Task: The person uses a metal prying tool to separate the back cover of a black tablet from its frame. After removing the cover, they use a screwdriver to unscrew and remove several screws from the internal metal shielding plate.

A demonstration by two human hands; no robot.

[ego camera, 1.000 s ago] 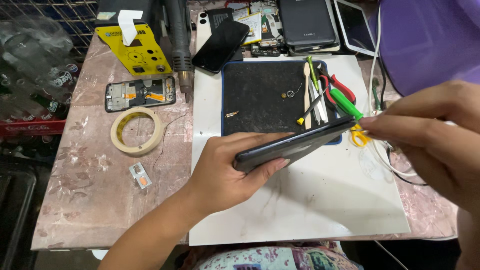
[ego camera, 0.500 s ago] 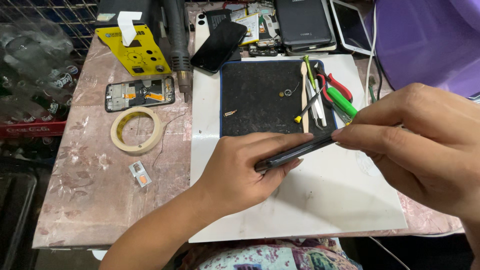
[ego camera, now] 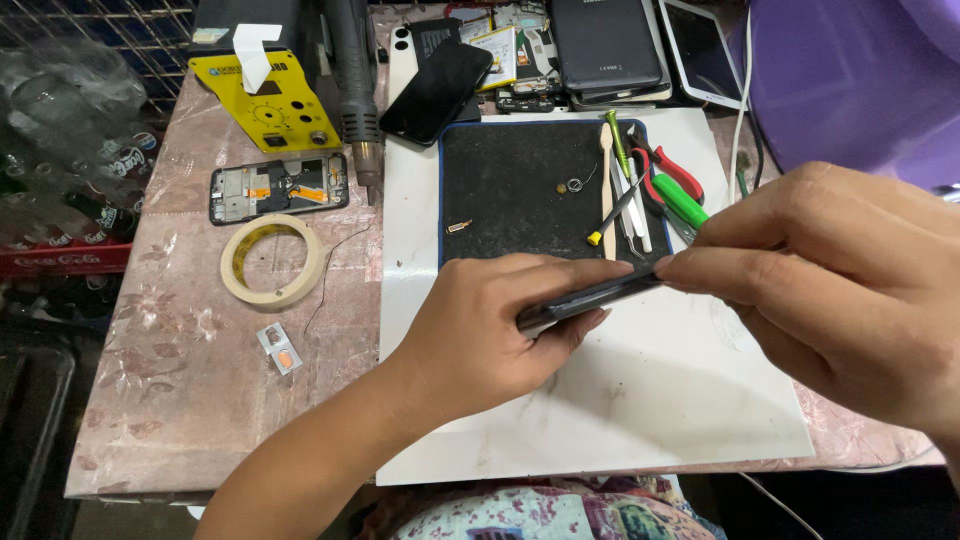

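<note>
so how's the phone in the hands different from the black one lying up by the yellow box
The held phone is off the table, seen edge-on, gripped by the left hand and pinched at its end by the right hand. The lying phone rests flat and untouched, dark face up, partly over the white board. Both are dark, slim slabs.

Slim dark phone (ego camera: 590, 297) held edge-on between left hand (ego camera: 480, 335) and right hand (ego camera: 830, 280), above flat white board (ego camera: 640, 420). Black rectangular work mat (ego camera: 520, 190) lies behind it; round roll of beige tape (ego camera: 272, 259) and opened phone frame (ego camera: 278, 186) sit left on the marbled tabletop (ego camera: 170, 380).

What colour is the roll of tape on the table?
Cream, a pale beige ring: the roll of tape, clearest in the head view.
</note>
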